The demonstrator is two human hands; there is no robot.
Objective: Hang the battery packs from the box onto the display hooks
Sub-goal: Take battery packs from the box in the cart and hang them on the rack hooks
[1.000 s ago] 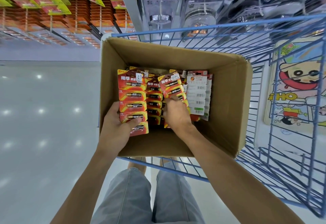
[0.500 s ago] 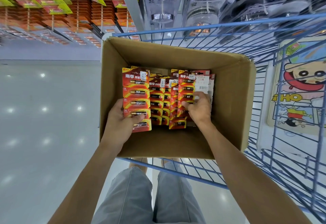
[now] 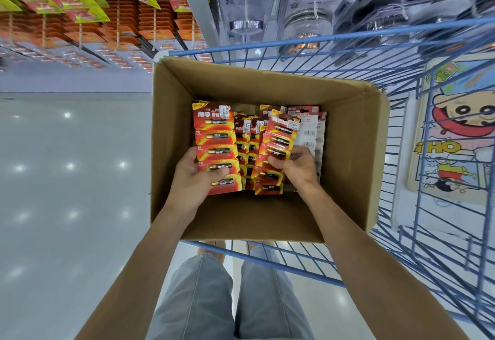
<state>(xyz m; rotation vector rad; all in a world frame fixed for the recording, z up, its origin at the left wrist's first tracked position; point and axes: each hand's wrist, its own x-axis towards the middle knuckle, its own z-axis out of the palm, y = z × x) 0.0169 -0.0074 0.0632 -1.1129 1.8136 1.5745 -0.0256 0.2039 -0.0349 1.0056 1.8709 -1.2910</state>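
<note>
I am looking down into a brown cardboard box (image 3: pixel 353 152) that sits in a blue wire cart (image 3: pixel 375 42). Both my hands are inside the box. My left hand (image 3: pixel 191 179) holds a long red and yellow strip of battery packs (image 3: pixel 215 146). My thumb lies across the front near the bottom of the strip and my fingers are behind it, so the hand is closed on it. The strip runs long from near me to far from me, with its top end pointing away toward the far wall of the box. The little batteries on it lie sideways, one under the other. My right hand (image 3: pixel 300 168) is closed on a second strip of battery packs (image 3: pixel 278 138). This one leans a bit, with its top end tipped to the right and away from me. Between my hands, more battery packs (image 3: pixel 247 149) stand packed in rows in the box, faces toward me. At the right side of the rows, some packs show their white backs with bar codes (image 3: pixel 310 130). The near part of the box floor is bare. Up past the cart, many more packs hang on the display hooks (image 3: pixel 117 18) in the shop. A cartoon picture board (image 3: pixel 455 136) lies in the cart to the right of the box. Below the box I see my grey shorts (image 3: pixel 211 299) and the shiny floor (image 3: pixel 67 179).
</note>
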